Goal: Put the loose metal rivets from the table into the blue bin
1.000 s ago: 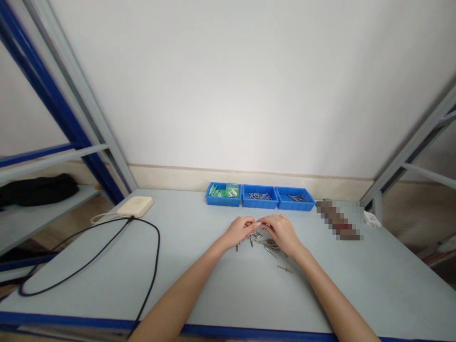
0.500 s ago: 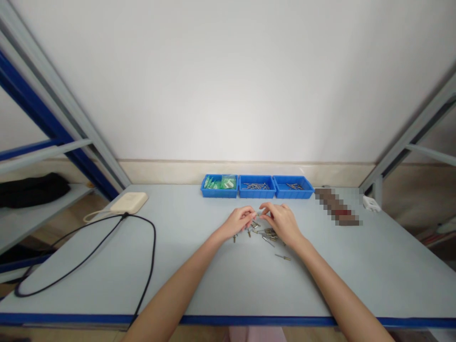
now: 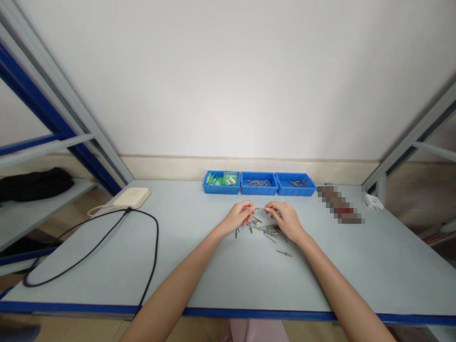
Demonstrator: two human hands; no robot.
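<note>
My left hand (image 3: 240, 213) is closed in a pinch on a small metal fastener (image 3: 257, 208), whose tip pokes out to the right. Just right of it, my right hand (image 3: 285, 217) has its thumb and fingers pressed together. Whatever lies between those fingertips is too small to make out. A narrow gap parts the two hands. Beneath and in front of them lies a loose pile of metal fasteners (image 3: 272, 232), thin silver pins with thicker brass-coloured ends. One separate fastener (image 3: 284, 253) rests nearer the front edge.
Three blue bins line the back: a left bin (image 3: 221, 190) with green packets, a middle bin (image 3: 259, 191) and a right bin (image 3: 295, 192) with thin metal pins. A white box (image 3: 131, 197) and black cable (image 3: 156, 247) are left; a white adapter (image 3: 374, 202) is right.
My hands have drawn slightly apart, and the right fingertips have come off the fastener's end and closed together. The whole view has shifted a little.
</note>
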